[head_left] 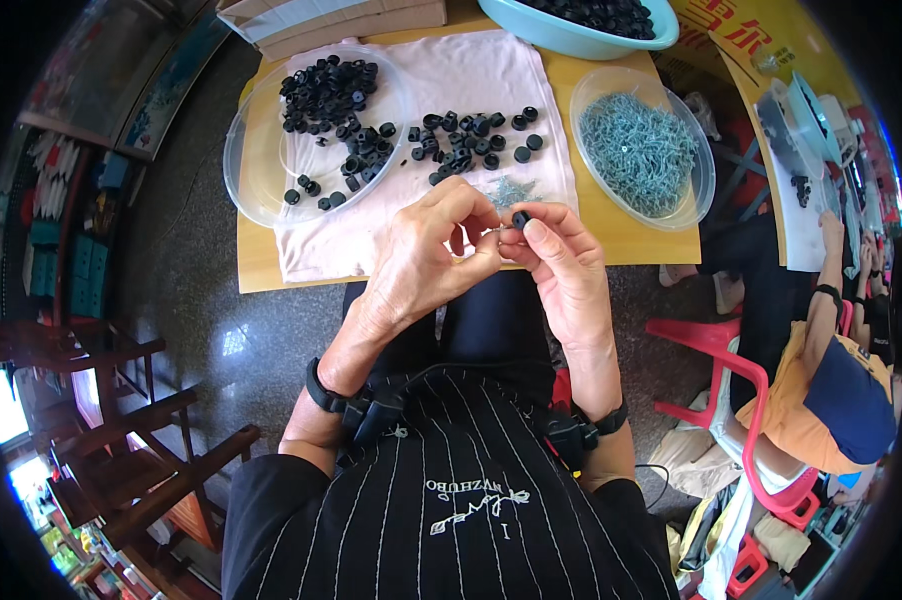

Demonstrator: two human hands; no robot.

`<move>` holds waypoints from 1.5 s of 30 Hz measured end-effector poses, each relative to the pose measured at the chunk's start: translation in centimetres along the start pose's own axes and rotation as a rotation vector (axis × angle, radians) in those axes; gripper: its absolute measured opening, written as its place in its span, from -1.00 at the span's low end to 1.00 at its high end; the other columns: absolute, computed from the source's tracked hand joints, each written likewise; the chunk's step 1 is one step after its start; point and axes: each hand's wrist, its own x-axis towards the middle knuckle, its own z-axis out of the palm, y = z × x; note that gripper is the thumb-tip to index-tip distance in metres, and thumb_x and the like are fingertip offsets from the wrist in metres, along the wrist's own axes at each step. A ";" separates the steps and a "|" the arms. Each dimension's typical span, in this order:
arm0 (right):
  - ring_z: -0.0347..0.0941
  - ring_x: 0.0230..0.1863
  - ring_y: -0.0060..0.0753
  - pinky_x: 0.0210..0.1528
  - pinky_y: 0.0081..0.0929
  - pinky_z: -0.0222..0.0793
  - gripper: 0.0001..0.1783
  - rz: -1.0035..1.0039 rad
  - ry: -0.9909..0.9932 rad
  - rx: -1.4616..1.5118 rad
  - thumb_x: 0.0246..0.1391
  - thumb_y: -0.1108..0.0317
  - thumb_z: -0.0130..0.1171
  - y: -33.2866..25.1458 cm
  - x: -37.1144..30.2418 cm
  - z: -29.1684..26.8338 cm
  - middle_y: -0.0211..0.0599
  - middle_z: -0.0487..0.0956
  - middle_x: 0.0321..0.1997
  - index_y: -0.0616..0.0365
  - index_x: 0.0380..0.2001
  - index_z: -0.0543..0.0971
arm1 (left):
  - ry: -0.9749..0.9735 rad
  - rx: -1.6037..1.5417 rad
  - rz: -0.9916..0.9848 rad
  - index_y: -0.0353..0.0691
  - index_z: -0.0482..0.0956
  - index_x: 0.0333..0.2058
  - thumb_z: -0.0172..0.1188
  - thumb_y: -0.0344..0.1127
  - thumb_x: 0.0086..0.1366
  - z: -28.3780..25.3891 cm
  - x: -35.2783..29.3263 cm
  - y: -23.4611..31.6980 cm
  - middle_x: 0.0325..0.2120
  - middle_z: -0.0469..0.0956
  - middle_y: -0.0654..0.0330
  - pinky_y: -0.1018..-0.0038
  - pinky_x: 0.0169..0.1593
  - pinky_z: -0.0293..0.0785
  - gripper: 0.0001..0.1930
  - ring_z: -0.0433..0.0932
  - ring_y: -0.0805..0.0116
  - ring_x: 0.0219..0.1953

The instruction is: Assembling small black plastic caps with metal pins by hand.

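Note:
My two hands meet over the near edge of the cloth. My right hand (574, 268) pinches a small round black plastic knob (520, 219) between thumb and fingers. Thumb and forefinger of my left hand (421, 255) are closed at a thin metallic piece, apparently a screw (499, 231), beside the knob; its tip is too small to make out. Just beyond my fingers lies a small heap of silvery screws (512, 190). Further off, loose black knobs (461, 140) are scattered on the pale pink cloth (531, 80).
At left, a clear round tray (239, 180) holds many black knobs. A clear tub (704, 190) of screws stands at right on the wooden table (661, 243). Behind are a light-blue basin (561, 42) and a cardboard box (341, 22). Another person sits at right on a pink chair (751, 385).

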 end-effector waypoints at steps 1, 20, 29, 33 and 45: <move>0.56 -0.16 -0.46 -0.04 -0.50 0.51 -0.77 -0.001 -0.001 -0.003 0.20 0.41 0.10 0.0 0.0 -0.1 -0.22 0.58 -0.16 0.26 -0.10 0.49 | 0.002 -0.002 0.002 -0.25 0.49 -0.42 0.26 -0.45 0.02 0.1 -0.1 0.0 -0.49 0.50 0.21 0.49 -0.45 0.46 -0.86 0.54 0.42 -0.51; 0.53 -0.27 -0.57 -0.36 -0.65 0.55 -0.73 0.143 0.091 0.205 0.16 0.33 0.16 -0.6 -0.5 -0.7 -0.32 0.59 -0.27 0.22 -0.11 0.52 | 0.068 -0.722 -0.254 -0.34 0.50 -0.25 0.19 -0.47 0.24 0.7 -1.2 0.9 -0.46 0.54 0.30 0.70 -0.41 0.43 -0.87 0.49 0.63 -0.46; 0.52 -0.30 -0.59 -0.42 -0.69 0.53 -0.74 0.147 0.043 0.163 0.16 0.32 0.16 -0.6 -0.6 -0.8 -0.32 0.59 -0.32 0.24 -0.13 0.53 | 0.067 -0.477 -0.227 -0.34 0.56 -0.33 0.24 -0.49 0.16 0.9 -0.9 1.0 -0.45 0.57 0.31 0.70 -0.37 0.45 -0.90 0.52 0.66 -0.45; 0.54 -0.30 -0.59 -0.43 -0.69 0.53 -0.75 0.135 0.080 0.061 0.14 0.34 0.19 -0.7 -0.9 -0.3 -0.30 0.59 -0.29 0.25 -0.15 0.53 | 0.104 -0.060 -0.005 -0.29 0.54 -0.38 0.26 -0.54 0.07 0.2 -0.8 2.2 -0.51 0.52 0.26 0.65 -0.44 0.45 -0.88 0.53 0.55 -0.52; 0.56 -0.26 -0.53 -0.32 -0.61 0.56 -0.76 0.089 0.160 -0.050 0.11 0.41 0.21 -0.3 -1.7 0.2 -0.29 0.60 -0.25 0.27 -0.15 0.54 | 0.026 -0.080 -0.016 -0.31 0.51 -0.38 0.24 -0.54 0.10 0.8 -1.0 1.6 -0.49 0.51 0.21 0.59 -0.45 0.48 -0.90 0.55 0.48 -0.53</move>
